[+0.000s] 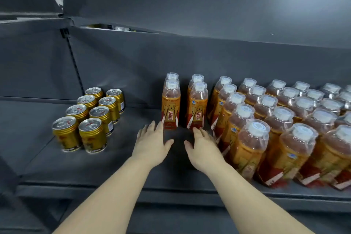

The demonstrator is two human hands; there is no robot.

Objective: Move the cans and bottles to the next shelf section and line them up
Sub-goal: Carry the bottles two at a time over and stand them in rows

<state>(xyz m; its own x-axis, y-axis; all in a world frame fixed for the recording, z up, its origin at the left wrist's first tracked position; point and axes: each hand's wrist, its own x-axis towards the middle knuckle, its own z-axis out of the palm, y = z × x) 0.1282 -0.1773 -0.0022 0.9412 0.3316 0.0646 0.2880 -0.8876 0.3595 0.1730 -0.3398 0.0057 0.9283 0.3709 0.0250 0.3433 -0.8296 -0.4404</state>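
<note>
Here, bottles [170, 108] upright, axis vertical.

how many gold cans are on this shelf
8. The gold cans stand upright in two front-to-back columns of four on the left part of the shelf, apart from the bottles to their right. None looks hidden.

A shop: dark metal shelf [117, 165] stocked with rowed bottles [269, 125] and cans [89, 116].
</note>
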